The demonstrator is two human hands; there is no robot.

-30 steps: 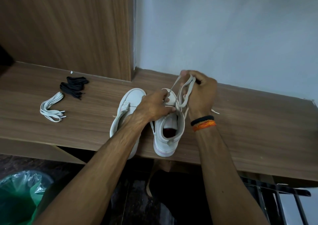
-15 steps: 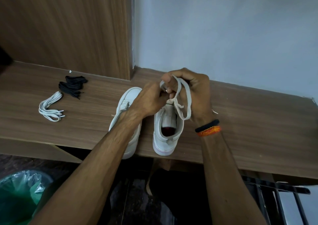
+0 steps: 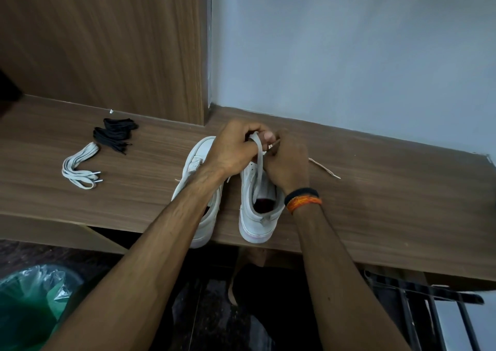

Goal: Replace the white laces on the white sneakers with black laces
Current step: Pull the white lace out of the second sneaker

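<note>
Two white sneakers stand side by side at the front edge of the wooden shelf (image 3: pixel 375 203): the left sneaker (image 3: pixel 198 157) partly under my left forearm, the right sneaker (image 3: pixel 257 211) with its opening facing me. My left hand (image 3: pixel 233 149) grips a loop of the white lace (image 3: pixel 259 162) above the right sneaker's toe. My right hand (image 3: pixel 288 162) pinches the same lace beside it; one lace end (image 3: pixel 324 169) trails right across the shelf. A loose white lace bundle (image 3: pixel 79 168) and black laces (image 3: pixel 115 134) lie at the left.
A wooden panel (image 3: pixel 107 41) and a pale wall (image 3: pixel 349 55) stand behind the shelf. Below the shelf sit a green-lined bin (image 3: pixel 29 305) at the left and a dark metal rack (image 3: pixel 429 310) at the right.
Both hands came together over the right sneaker's toe. The lace loop, held up by my right hand earlier, now passes into my left hand's grip, and a lace end lies out to the right.
</note>
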